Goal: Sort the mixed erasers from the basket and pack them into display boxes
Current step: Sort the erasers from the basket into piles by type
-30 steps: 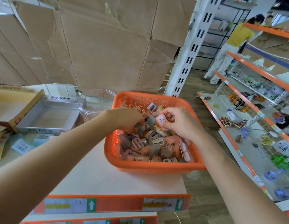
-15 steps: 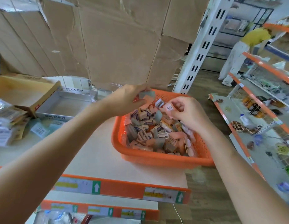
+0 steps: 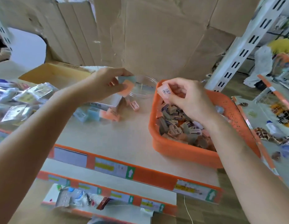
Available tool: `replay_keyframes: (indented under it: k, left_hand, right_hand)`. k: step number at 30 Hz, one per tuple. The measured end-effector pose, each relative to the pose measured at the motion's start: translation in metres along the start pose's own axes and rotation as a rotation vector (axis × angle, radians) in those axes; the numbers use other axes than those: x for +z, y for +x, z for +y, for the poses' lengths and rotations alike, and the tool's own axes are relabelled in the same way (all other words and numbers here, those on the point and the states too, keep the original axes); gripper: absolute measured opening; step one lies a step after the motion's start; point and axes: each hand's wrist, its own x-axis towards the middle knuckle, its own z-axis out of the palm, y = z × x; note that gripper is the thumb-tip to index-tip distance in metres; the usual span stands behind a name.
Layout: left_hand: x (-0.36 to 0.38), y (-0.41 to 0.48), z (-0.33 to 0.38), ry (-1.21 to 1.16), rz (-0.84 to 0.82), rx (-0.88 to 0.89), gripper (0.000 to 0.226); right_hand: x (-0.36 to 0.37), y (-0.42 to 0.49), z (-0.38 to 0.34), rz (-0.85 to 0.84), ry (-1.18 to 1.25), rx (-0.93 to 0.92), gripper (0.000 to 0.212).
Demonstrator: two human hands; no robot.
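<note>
The orange basket (image 3: 181, 153) sits on the tabletop (image 3: 118, 139) at about 4 o'clock from the view's centre. It is heaped with mixed erasers (image 3: 174, 126) in grey, brown and pink. The right hand (image 3: 187, 101) hovers over the basket's 11 o'clock corner, its fingers (image 3: 174, 85) curled and pinching a pink eraser (image 3: 164, 91) that bears a barcode label. At 9 o'clock from that hand, the left hand (image 3: 105, 85) is raised above the tabletop, its fingers clamped on an orange eraser (image 3: 128, 88). Below the left hand, loose blue erasers (image 3: 86, 114) and orange erasers (image 3: 110, 114) lie on the tabletop just beside a grey display box (image 3: 108, 102). A clear tub (image 3: 144, 89) stands at the box's 2 o'clock.
</note>
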Motion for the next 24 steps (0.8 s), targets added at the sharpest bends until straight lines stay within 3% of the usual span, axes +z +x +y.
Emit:
replay_keyframes:
  k: [8,10,19,24]
  left_hand:
    - [-0.048,-0.021,-0.075,0.057,-0.135,-0.009,0.022]
    - [-0.056,-0.026,-0.093,0.078,-0.2,0.012,0.024]
    - [-0.06,-0.034,-0.123,0.187,-0.522,0.042,0.029]
    - [-0.056,-0.033,-0.126,0.339,-0.466,0.126,0.026]
  right_hand:
    - [0.087,0.038,-0.035,-0.071,-0.033,0.004,0.023]
    - [0.11,0.044,-0.04,-0.097,-0.042,0.028,0.016]
    - [0.179,0.049,-0.037,-0.121,-0.171,0.201,0.019]
    - [0.182,0.052,-0.037,-0.108,-0.188,0.245,0.016]
